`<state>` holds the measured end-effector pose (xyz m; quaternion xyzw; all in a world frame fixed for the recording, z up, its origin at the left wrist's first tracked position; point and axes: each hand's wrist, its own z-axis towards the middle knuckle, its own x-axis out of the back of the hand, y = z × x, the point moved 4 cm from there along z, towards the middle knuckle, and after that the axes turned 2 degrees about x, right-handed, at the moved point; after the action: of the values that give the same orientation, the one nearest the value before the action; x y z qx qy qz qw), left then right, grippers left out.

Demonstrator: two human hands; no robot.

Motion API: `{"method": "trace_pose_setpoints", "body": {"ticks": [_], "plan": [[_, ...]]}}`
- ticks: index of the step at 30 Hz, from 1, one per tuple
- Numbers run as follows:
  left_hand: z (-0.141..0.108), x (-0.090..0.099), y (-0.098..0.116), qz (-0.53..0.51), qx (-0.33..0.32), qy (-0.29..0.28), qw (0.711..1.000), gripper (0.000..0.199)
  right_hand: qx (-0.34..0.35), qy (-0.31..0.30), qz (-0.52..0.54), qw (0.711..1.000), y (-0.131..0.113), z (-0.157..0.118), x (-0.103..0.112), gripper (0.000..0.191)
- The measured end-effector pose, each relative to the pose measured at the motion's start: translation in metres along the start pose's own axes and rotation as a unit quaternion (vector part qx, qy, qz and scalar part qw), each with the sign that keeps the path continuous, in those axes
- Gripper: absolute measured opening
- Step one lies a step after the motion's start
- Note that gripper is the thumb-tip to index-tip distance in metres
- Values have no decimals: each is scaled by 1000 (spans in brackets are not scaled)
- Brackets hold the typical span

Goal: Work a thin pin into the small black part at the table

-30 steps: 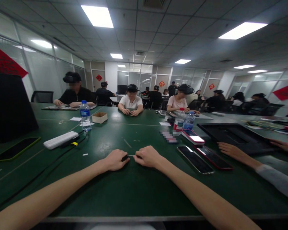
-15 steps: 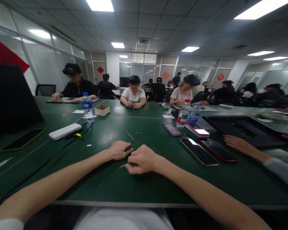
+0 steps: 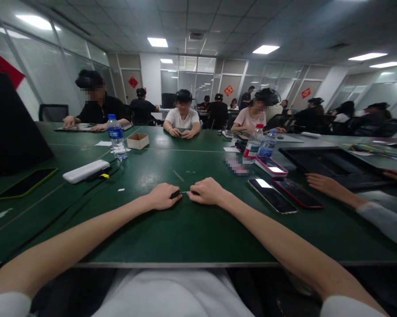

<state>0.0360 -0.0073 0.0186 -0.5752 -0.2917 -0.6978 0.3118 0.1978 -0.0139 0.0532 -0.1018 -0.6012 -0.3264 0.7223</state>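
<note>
My left hand [image 3: 164, 196] is closed around a small dark block [image 3: 175, 194], whose end pokes out by the thumb. Facing it, my right hand [image 3: 206, 191] pinches a thin, pale metal rod [image 3: 184, 192]. The rod bridges the narrow gap between the hands, and its tip reaches the dark block or stops just short; I cannot tell which. Both hands rest low over the green table [image 3: 145, 237]. Most of the block and the rod's rear part are hidden by fingers.
To the right lie two phones [image 3: 272, 196] [image 3: 296, 193], with a co-worker's hand [image 3: 330, 187] at a black panel [image 3: 337, 169]. Leftward are a white power bank [image 3: 86, 171], a cable and a water bottle [image 3: 116, 136]. A small open box [image 3: 138, 141] stands farther back.
My right hand has moved up and away from my body, turning so the rod now points left at the dark block. My left hand keeps its hold. The camera view has tilted down slightly.
</note>
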Motion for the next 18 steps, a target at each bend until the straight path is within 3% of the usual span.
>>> {"method": "trace_pose_setpoints", "body": {"ticks": [10, 18], "plan": [[0, 0, 1, 13, -1, 9, 1000, 37, -17, -32, -9, 999, -4, 2, 5, 49], [-1, -1, -2, -26, 3, 18, 1000, 33, -40, -20, -38, 998, -17, 5, 3, 48]]}}
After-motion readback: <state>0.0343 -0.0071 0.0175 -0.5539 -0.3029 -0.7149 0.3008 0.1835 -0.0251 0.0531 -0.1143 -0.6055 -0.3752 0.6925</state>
